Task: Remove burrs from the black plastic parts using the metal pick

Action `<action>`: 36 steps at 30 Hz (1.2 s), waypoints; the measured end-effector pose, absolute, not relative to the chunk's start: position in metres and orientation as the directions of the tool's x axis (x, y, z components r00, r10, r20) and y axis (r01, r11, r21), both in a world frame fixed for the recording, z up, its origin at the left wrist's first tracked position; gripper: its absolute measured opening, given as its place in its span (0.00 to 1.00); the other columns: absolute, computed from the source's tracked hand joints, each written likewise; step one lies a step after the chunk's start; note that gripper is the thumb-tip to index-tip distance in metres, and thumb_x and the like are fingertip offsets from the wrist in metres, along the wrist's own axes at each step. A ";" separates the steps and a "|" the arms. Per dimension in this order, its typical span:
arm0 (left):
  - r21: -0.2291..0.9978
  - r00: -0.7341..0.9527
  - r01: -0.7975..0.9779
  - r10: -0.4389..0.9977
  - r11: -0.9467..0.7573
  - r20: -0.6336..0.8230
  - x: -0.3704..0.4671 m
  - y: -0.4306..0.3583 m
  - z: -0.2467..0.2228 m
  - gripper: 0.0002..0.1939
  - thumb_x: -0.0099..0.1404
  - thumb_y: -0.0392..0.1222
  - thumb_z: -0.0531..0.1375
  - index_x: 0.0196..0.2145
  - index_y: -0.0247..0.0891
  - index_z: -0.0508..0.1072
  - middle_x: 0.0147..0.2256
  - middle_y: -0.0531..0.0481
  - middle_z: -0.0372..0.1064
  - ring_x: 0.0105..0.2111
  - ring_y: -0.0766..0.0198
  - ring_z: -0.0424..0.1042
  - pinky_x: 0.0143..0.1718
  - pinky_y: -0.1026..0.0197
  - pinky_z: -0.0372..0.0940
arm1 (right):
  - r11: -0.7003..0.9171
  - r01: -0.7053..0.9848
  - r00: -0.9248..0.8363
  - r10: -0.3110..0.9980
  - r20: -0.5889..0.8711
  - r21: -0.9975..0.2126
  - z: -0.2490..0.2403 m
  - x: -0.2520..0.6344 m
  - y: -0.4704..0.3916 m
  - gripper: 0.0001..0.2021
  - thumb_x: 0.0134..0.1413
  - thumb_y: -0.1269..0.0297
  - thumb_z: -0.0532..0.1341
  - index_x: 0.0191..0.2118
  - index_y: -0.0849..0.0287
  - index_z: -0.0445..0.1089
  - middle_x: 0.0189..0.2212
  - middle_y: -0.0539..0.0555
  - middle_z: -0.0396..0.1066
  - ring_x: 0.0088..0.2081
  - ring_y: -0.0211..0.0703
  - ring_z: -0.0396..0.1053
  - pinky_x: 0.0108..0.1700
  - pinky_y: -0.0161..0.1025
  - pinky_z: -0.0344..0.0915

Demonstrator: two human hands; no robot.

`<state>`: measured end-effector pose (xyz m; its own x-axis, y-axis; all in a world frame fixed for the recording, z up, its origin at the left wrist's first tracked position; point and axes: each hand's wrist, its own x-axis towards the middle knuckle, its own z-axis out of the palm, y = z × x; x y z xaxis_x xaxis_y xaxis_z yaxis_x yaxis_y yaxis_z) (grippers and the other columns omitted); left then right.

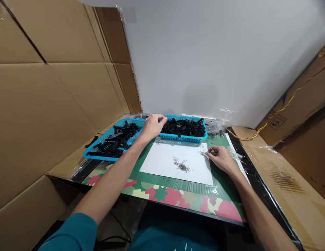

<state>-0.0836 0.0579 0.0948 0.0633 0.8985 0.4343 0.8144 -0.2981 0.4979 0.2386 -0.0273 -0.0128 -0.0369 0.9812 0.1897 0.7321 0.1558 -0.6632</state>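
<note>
My left hand [153, 126] is at the left end of a blue plastic basket [178, 138] heaped with small black plastic parts [182, 127]. Its thumb and forefinger are bent together in a pinch; whether a part is between them is too small to tell. On the right edge of a white sheet of paper [157, 160], my right hand [222, 159] pinches its fingertips beside a small scatter of thin metal bits [202, 152]. Anything in that pinch I cannot make out. A denser dark pile of the same tiny bent wire pieces [182, 166] lies mid-sheet.
A second blue basket [99, 158] with longer black parts [113, 141] stands at the left. Clear plastic bags [215, 127] lie behind, at the right. Cardboard walls [73, 87] flank the green table [157, 179], and a yellow cord [272, 118] runs along the right.
</note>
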 end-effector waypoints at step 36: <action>0.326 0.106 0.936 0.990 -0.130 0.090 -0.250 -0.003 0.090 0.18 0.67 0.59 0.56 0.37 0.41 0.73 0.24 0.51 0.70 0.25 0.59 0.68 0.29 0.60 0.58 | 0.140 0.488 -0.185 0.981 0.055 -0.861 -0.002 0.262 -0.026 0.20 0.49 0.44 0.68 0.30 0.60 0.75 0.18 0.44 0.57 0.23 0.37 0.51 0.27 0.37 0.46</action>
